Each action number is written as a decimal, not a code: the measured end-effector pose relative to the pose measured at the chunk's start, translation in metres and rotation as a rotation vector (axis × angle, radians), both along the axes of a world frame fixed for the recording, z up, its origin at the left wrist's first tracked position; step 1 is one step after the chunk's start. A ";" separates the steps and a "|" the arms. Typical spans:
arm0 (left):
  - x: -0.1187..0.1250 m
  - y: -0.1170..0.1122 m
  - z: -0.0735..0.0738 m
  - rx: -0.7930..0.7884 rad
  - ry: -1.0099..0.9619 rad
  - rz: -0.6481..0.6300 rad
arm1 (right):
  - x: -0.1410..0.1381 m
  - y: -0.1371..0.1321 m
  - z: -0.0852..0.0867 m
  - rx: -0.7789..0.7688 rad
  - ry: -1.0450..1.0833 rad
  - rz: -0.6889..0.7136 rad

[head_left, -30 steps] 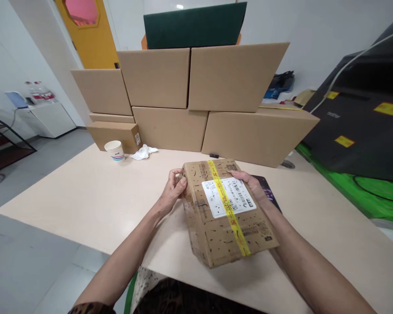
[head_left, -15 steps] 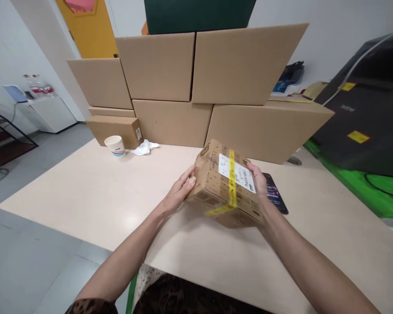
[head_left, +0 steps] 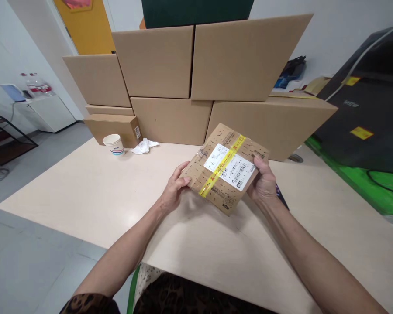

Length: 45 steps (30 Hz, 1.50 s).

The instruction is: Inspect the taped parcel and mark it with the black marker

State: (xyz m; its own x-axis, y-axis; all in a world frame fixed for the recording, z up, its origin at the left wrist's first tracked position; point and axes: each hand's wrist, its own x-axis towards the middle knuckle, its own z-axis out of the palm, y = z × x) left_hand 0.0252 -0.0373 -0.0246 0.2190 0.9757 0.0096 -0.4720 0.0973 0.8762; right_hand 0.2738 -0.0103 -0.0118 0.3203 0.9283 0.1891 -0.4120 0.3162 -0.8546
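white walls (head_left: pixel 330 35), orange door (head_left: pixel 88 30), grey floor (head_left: pixel 26 244), beige table (head_left: pixel 94 192).

A pale beige table (head_left: pixel 85 192) fills most of the view. Along its far edge stands a wall of plain brown cardboard boxes (head_left: pixel 170 120), stacked two high, with a smaller flat box (head_left: pixel 111 127) at the left end. Just in front of that small box sit a white paper cup (head_left: pixel 114 144) and, beside it, a crumpled white tissue (head_left: pixel 144 146).

parcel (head_left: pixel 225 168) hides dark pad (head_left: pixel 280 197); label txt too small
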 end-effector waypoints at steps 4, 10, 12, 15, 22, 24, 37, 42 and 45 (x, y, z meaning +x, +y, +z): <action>-0.003 0.007 -0.002 0.034 -0.100 0.174 | 0.015 -0.003 0.014 -0.166 -0.012 0.099; -0.012 0.018 -0.002 0.008 -0.231 0.324 | 0.032 -0.010 0.025 -0.289 -0.228 0.295; -0.015 0.018 0.002 0.035 -0.231 0.313 | 0.037 -0.012 0.029 -0.268 -0.354 0.347; -0.019 0.016 0.007 0.083 -0.204 0.313 | 0.041 -0.017 0.035 -0.203 -0.521 0.446; -0.028 0.017 0.008 0.121 -0.145 0.307 | 0.030 -0.028 0.042 -0.201 -0.510 0.597; -0.029 0.018 0.008 0.122 -0.125 0.288 | 0.026 -0.028 0.039 -0.211 -0.486 0.577; -0.018 0.002 0.009 0.083 -0.010 0.062 | 0.015 -0.020 0.019 -0.140 -0.257 0.406; -0.016 0.007 0.009 0.074 -0.020 0.075 | 0.004 -0.019 0.018 -0.189 -0.214 0.359; -0.016 0.011 0.010 -0.001 -0.070 0.132 | -0.001 -0.015 0.014 -0.194 -0.244 0.379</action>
State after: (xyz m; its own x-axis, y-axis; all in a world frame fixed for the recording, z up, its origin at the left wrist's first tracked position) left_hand 0.0088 -0.0264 -0.0143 0.0877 0.9959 0.0197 -0.5411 0.0310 0.8404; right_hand 0.2728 -0.0253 0.0022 -0.0787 0.9965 0.0286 -0.2477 0.0083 -0.9688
